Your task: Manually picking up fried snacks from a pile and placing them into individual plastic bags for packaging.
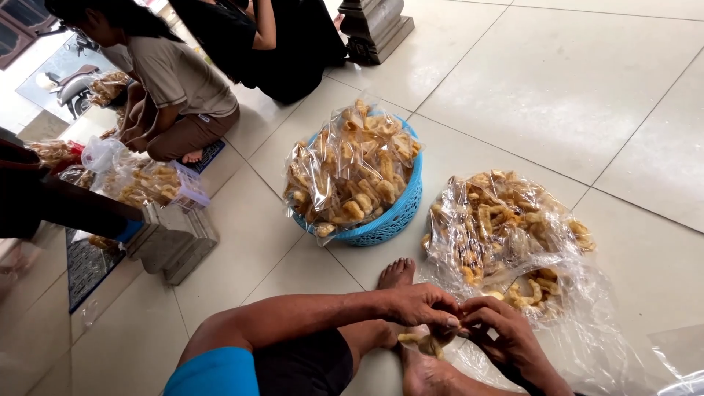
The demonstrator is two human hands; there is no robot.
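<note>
My left hand (pixel 422 305) and my right hand (pixel 501 331) meet above my feet, pinching a small clear bag of golden fried crackers (pixel 425 342) between their fingertips. A large open clear plastic bag (pixel 557 308) with loose crackers lies just right of my hands. Behind it sits a heap of filled cracker packets (pixel 499 220) on the floor. A blue plastic basket (pixel 400 216) piled with more filled packets (pixel 352 169) stands further ahead.
A seated person (pixel 176 81) in a tan shirt works at the upper left beside more cracker bags (pixel 147 183). Another person in black (pixel 257 37) sits behind. A stone pillar base (pixel 374 26) and a grey block (pixel 172 238) stand on the tiled floor.
</note>
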